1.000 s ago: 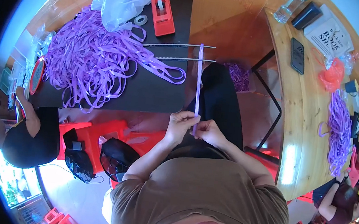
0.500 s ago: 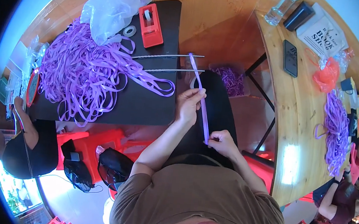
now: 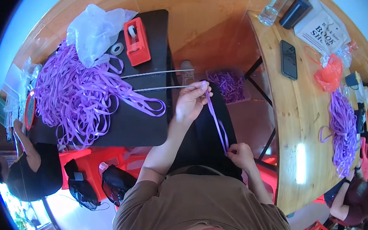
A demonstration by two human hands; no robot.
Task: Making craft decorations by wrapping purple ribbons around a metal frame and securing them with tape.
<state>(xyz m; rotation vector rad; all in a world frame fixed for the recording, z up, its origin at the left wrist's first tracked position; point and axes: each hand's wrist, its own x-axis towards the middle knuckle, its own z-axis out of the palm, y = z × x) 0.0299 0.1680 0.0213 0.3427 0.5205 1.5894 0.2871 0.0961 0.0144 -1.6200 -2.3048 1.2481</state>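
Observation:
A narrow purple ribbon stretches between my two hands above my dark-trousered lap. My left hand is closed in a pinch on its upper end, close to the tip of the nearer of two thin metal rods. Lower down, my right hand pinches the other end. The ribbon looks like two strands, slightly slack and parted near the bottom. Both rods jut over the right edge of the black table, where a large tangled heap of purple ribbon lies with one loop trailing toward me.
On the black table sit a red tape dispenser, a tape roll and a white plastic bag. A bin of purple pieces stands below. The wooden table at right holds a phone and more purple ribbon.
The ribbon's upper end has come off the rod tips and is now in my left hand, which has moved up along it. My right hand still pinches the lower end. The whole view has shifted.

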